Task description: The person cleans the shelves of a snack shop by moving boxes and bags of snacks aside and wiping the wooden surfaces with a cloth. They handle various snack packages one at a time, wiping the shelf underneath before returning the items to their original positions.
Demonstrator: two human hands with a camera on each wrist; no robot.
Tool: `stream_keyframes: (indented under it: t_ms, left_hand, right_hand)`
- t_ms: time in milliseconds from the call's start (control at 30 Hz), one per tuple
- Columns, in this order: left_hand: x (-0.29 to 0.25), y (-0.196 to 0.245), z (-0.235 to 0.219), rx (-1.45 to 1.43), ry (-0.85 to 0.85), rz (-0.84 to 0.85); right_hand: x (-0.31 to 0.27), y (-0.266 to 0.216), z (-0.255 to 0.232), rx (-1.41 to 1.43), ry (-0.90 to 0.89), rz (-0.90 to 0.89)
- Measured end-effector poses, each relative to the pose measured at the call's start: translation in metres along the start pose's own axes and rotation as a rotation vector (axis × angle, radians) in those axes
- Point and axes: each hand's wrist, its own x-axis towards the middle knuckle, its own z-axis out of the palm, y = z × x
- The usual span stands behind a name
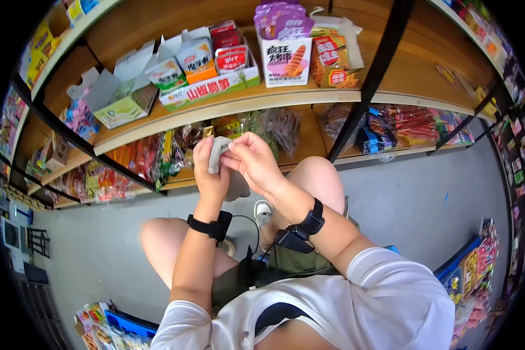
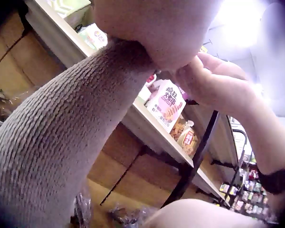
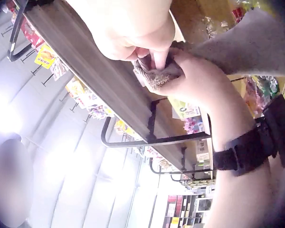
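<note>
A grey ribbed cloth is bunched between both hands in front of the lower shelf. The left hand grips it, fingers pointing up, and the right hand pinches its edge from the other side. In the left wrist view the cloth hangs long below the left hand, with the right hand close by. The right wrist view shows the right hand with a finger in a fold of the cloth, which the left hand holds; some fingertips are hidden.
Snack boxes and a white carton of purple packets stand on the upper shelf. Bagged snacks fill part of the lower shelf. A black shelf post rises to the right of the hands. Bent knees are below.
</note>
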Motion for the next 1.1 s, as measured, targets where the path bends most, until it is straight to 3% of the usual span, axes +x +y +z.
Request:
stream_keyframes:
  t_ms: [133,167,267,300,333,400,533,667,800,1000,1067,1100]
  left_hand:
    - [0.012,0.023,-0.013,-0.055,0.088,-0.122]
    - [0.018,0.028,-0.016,-0.052,0.039,-0.152]
    - [0.042,0.037,-0.018,-0.119,-0.041,-0.283]
    - [0.050,0.030,-0.017,-0.041,-0.066,-0.213]
    - [0.063,0.035,-0.017,0.050,-0.118,-0.154]
    - [0.089,0.047,-0.008,0.148,-0.200,0.003]
    - [0.129,0.064,0.030,0.063,-0.424,0.107]
    - [0.155,0.073,0.088,0.113,-0.571,0.299]
    - [0.150,0.065,0.158,0.217,-0.766,0.432]
    - [0.136,0.070,0.233,0.384,-0.699,0.505]
    - [0.135,0.078,0.253,0.368,-0.580,0.593]
    - [0.132,0.083,0.261,0.354,-0.571,0.568]
  right_hand:
    - [-0.012,-0.029,0.009,-0.088,-0.045,-0.094]
    - [-0.015,-0.035,0.012,-0.194,-0.075,-0.148]
    - [-0.012,-0.054,0.009,-0.840,-0.189,-0.490]
    - [-0.014,-0.068,0.015,-1.044,-0.228,-0.645]
    - [-0.014,-0.081,0.016,-1.187,-0.272,-0.643]
    - [-0.009,-0.099,0.012,-1.358,-0.179,-0.723]
    - [0.010,-0.132,-0.019,-1.312,-0.020,-0.684]
    - [0.026,-0.174,-0.073,-1.493,0.065,-0.969]
    - [0.033,-0.197,-0.130,-1.687,0.287,-1.078]
    - [0.050,-0.207,-0.201,-1.799,0.570,-1.265]
    - [0.045,-0.216,-0.202,-1.752,0.630,-1.243]
    - [0.042,-0.217,-0.201,-1.823,0.630,-1.138]
